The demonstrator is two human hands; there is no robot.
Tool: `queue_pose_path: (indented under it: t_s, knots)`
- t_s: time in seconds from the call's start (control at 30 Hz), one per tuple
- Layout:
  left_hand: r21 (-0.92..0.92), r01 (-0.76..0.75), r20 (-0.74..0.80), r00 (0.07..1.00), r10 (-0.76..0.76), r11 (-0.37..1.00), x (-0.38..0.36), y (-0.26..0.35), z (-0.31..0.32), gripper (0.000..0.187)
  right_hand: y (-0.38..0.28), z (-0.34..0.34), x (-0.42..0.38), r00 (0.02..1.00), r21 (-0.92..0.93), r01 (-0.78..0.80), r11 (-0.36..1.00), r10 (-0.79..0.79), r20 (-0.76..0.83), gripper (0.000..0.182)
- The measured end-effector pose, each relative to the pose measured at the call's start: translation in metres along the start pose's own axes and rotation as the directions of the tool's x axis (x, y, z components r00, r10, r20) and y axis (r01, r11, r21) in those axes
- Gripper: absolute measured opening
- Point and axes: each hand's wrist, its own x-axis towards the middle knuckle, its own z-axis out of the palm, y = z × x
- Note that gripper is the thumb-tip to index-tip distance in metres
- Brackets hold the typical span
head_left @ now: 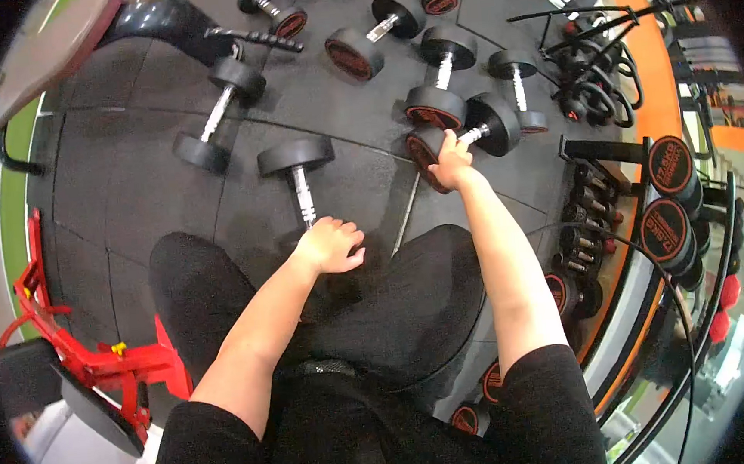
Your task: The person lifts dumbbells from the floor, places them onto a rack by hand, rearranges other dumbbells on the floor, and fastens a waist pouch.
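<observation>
Below my left hand (pixel 330 245) is the near end of a black dumbbell (pixel 302 189) with a silver handle. The fingers are bent over that end, thumb apart, and hide most of its near head. My right hand (pixel 453 162) grips another dumbbell (pixel 494 124) at its left head, fingertips reaching towards the silver handle. This dumbbell lies slantwise on the floor, its left head partly covered by my hand. Just beyond it lies another dumbbell (pixel 444 72) with an orange-marked end. Both arms reach forward over my bent legs.
More dumbbells lie about the black rubber floor (pixel 143 162), including one at left (pixel 219 113) and one ahead (pixel 378 35). A dumbbell rack (pixel 608 151) runs along my right. A red metal frame (pixel 109 358) stands at left, and a padded bench (pixel 58 56) at upper left.
</observation>
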Motion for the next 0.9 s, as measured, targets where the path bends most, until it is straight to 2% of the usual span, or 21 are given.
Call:
queue_pose_path:
  t_s: [0.17, 0.23, 0.27, 0.47, 0.53, 0.57, 0.67, 0.83, 0.9]
  knots:
    - [-0.006, -0.027, 0.009, 1.0, 0.027, 1.0, -0.008, -0.004, -0.012, 0.021, -0.002, -0.001, 0.002, 0.999, 0.036, -0.035, 0.999, 0.034, 0.016, 0.1]
    - [0.021, 0.028, 0.105, 0.994, -0.031, 0.999, -0.01, -0.004, -0.018, 0.023, -0.002, -0.006, -0.002, 0.999, 0.054, -0.033, 0.998, 0.032, 0.012, 0.1]
    - [0.022, 0.031, 0.106, 0.994, -0.033, 0.999, -0.013, -0.005, -0.018, 0.023, 0.0, -0.005, -0.005, 0.999, 0.062, -0.029, 0.998, 0.028, 0.021, 0.1]
    - [0.015, 0.038, 0.085, 0.996, -0.039, 0.999, -0.018, -0.006, -0.018, 0.025, 0.014, 0.005, -0.003, 1.0, 0.052, 0.022, 0.998, -0.021, -0.017, 0.102]
    - [-0.037, 0.058, -0.002, 0.998, -0.058, 0.998, -0.019, -0.005, -0.017, 0.026, 0.018, 0.005, -0.009, 0.999, 0.074, 0.033, 0.997, -0.03, -0.039, 0.1]
    - [-0.036, 0.062, 0.045, 0.997, -0.06, 0.997, -0.019, -0.007, -0.016, 0.025, 0.03, 0.015, -0.004, 0.988, 0.087, 0.113, 0.99, -0.102, -0.118, 0.099]
    - [-0.03, 0.041, 0.006, 0.999, -0.041, 0.999, -0.022, -0.008, -0.014, 0.024, 0.044, 0.024, -0.009, 0.97, 0.115, 0.178, 0.977, -0.154, -0.19, 0.103]
    - [0.024, 0.107, 0.104, 0.989, -0.109, 0.994, -0.02, -0.006, -0.014, 0.027, 0.074, 0.034, -0.02, 0.97, 0.219, 0.192, 0.957, -0.152, -0.189, 0.107]
    - [0.0, 0.07, 0.013, 0.997, -0.07, 0.998, -0.02, -0.006, -0.013, 0.024, 0.084, 0.041, -0.031, 0.96, 0.264, 0.23, 0.937, -0.174, -0.22, 0.109]
